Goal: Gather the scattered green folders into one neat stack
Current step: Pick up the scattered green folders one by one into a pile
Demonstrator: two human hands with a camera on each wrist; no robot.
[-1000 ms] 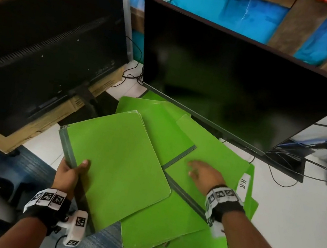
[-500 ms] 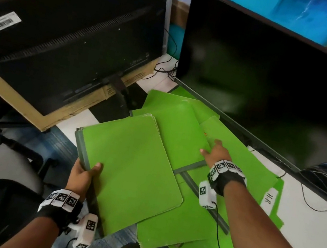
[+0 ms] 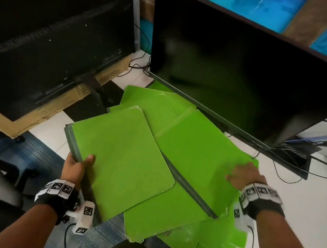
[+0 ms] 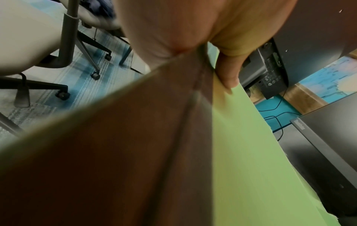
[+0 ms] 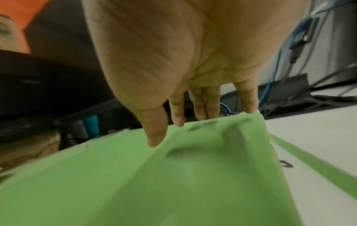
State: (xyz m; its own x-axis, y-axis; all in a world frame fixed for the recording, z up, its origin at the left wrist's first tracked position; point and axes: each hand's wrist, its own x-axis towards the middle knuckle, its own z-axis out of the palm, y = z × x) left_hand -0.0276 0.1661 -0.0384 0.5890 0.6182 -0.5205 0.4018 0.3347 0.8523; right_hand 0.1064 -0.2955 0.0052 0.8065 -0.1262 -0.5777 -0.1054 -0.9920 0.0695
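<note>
Lower left, the left hand (image 3: 76,166) grips a stack of green folders (image 3: 119,160) by the spine, thumb on top. Centre right, the right hand (image 3: 242,175) pinches the far edge of a loose folder (image 3: 201,151). Others lie fanned across the white desk (image 3: 305,212) below a dark monitor (image 3: 244,61). The folders look light, bendy and slippery, so they are probably best held by their spines.

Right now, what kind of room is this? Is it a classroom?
Most likely an office, not a classroom. A big dark monitor stands on a white desk, green folders lie spread before it, and a wheeled swivel chair stands on the carpet.
</note>
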